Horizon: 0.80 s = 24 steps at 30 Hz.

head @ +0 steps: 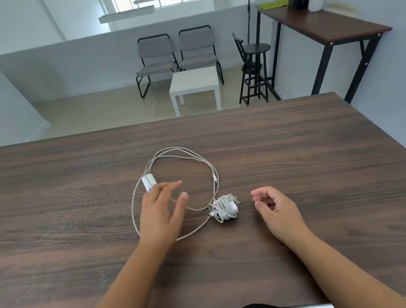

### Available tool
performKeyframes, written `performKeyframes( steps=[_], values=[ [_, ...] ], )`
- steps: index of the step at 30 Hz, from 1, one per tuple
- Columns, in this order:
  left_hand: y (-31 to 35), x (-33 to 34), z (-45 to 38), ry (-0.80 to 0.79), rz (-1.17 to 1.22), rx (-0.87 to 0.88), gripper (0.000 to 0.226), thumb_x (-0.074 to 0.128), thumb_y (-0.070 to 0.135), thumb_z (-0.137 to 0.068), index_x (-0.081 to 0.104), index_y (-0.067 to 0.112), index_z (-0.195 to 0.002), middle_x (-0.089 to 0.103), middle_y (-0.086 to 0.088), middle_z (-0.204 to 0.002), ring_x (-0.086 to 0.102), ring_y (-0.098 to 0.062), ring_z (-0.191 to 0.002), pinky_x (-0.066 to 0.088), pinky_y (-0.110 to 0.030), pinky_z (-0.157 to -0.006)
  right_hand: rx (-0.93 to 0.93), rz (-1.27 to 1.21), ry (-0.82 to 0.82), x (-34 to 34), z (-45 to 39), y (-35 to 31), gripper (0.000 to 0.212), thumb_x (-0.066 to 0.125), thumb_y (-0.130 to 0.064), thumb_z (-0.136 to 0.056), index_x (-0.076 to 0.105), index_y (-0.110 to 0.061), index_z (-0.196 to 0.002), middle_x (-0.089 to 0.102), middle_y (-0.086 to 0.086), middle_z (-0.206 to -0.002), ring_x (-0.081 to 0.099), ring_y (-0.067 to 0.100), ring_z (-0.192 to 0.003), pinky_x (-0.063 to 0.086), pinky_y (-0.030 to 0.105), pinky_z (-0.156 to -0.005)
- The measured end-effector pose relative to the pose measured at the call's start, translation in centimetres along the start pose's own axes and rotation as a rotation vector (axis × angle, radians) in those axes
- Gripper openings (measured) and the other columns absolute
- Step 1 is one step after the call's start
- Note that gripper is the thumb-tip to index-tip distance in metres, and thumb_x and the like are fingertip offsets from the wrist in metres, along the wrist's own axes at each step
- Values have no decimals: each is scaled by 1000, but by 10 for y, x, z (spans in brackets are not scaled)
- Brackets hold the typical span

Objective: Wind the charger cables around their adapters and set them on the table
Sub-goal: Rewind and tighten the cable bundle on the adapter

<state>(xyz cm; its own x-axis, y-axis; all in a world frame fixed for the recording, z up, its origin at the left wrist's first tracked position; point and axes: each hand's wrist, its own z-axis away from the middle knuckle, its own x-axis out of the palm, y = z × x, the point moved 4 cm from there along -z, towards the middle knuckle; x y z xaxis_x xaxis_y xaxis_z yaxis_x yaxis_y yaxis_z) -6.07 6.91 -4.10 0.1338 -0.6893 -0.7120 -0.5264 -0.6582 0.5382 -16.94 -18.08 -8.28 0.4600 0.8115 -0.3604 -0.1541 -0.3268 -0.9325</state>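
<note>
A white adapter with its cable wound around it (225,208) lies in the middle of the dark wooden table (293,146), prongs pointing right. A second white adapter (147,181) lies to its left, and its pale cable (192,158) spreads in loose loops across the table. My left hand (161,210) hovers over those loops with fingers spread, its fingertips just beside the second adapter, holding nothing. My right hand (275,207) sits to the right of the wound adapter, fingers loosely curled and empty, not touching it.
Beyond the table's far edge the floor holds a small white side table (194,81), two grey chairs (177,56) and a black stool (255,69). A tall brown console table (320,23) with a white vase stands at the right wall.
</note>
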Motion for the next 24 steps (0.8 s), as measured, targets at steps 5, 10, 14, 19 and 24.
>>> performKeyframes(
  steps=[5, 10, 14, 19, 24],
  values=[
    [-52, -12, -27, -16, -161, -230, 47, 56, 51, -88, 56, 24, -126, 53, -10, -126, 45, -32, -119, 29, -39, -102, -8, 13, 6, 3, 1, 2, 28, 58, -4, -84, 64, -30, -95, 68, -6, -92, 60, 13, -79, 44, 9, -68],
    [-44, -7, -42, -135, -154, -363, 59, 58, 60, -84, 49, 29, -134, 42, -9, -136, 36, -36, -125, 28, -44, -106, -16, -40, -5, 4, 3, 0, 33, 61, -7, -84, 59, -37, -98, 65, -6, -94, 57, 11, -77, 43, 10, -68],
    [5, 13, -25, -348, -21, 48, 56, 49, 58, -76, 54, 39, -128, 46, 4, -126, 41, -20, -117, 30, -36, -106, -37, -54, -89, 12, 4, -5, 39, 66, -11, -84, 54, -36, -111, 61, -7, -102, 53, 11, -78, 42, 18, -73],
    [23, 40, 5, -599, -31, 184, 75, 60, 62, -72, 38, 44, -141, 49, 16, -132, 39, -16, -120, 31, -34, -106, -70, 95, -158, 18, 7, -3, 48, 67, -14, -80, 48, -45, -111, 63, -13, -100, 57, 10, -91, 39, 10, -74],
    [43, 63, -16, -666, -79, 288, 86, 65, 67, -68, 31, 44, -144, 54, 14, -127, 43, -14, -117, 36, -35, -104, -40, 118, -122, 6, 3, -10, 53, 67, -16, -78, 43, -46, -115, 69, -16, -95, 57, 4, -93, 40, 14, -79]
  ],
)
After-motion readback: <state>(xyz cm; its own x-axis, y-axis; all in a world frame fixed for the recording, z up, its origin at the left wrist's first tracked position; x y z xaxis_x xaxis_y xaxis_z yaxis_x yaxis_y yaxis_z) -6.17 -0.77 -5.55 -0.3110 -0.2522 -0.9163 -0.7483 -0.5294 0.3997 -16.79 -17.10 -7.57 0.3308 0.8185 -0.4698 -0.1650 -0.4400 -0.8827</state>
